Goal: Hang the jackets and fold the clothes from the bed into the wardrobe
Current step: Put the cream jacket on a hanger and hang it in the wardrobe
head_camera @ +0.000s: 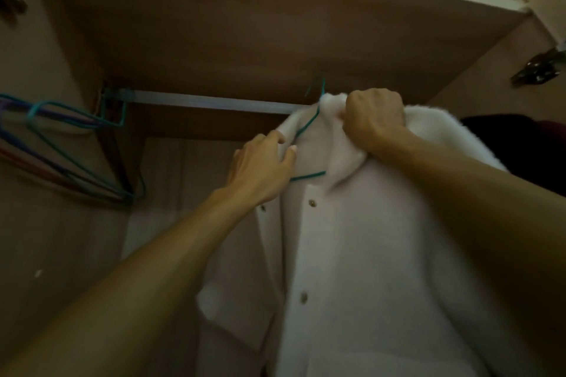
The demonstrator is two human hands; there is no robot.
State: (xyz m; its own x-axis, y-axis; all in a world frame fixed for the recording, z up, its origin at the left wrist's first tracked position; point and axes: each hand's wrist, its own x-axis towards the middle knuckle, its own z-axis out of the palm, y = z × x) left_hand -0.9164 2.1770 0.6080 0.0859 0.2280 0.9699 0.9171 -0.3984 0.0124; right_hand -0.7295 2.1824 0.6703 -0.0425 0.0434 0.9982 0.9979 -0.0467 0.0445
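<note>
A white fleecy jacket (367,254) with snap buttons hangs on a teal wire hanger (307,124), whose hook sits at the metal wardrobe rail (214,101). My right hand (375,119) is closed on the jacket's collar at the top, just right of the hook. My left hand (260,168) pinches the jacket's left shoulder and lapel edge beside the hanger wire. The hanger's right half is hidden inside the jacket.
Several empty wire hangers (61,138), teal and other colours, hang bunched at the rail's left end. A dark garment (517,144) hangs at the right behind the jacket. A wooden shelf (275,24) runs just above the rail. A door hinge (539,69) is on the right wall.
</note>
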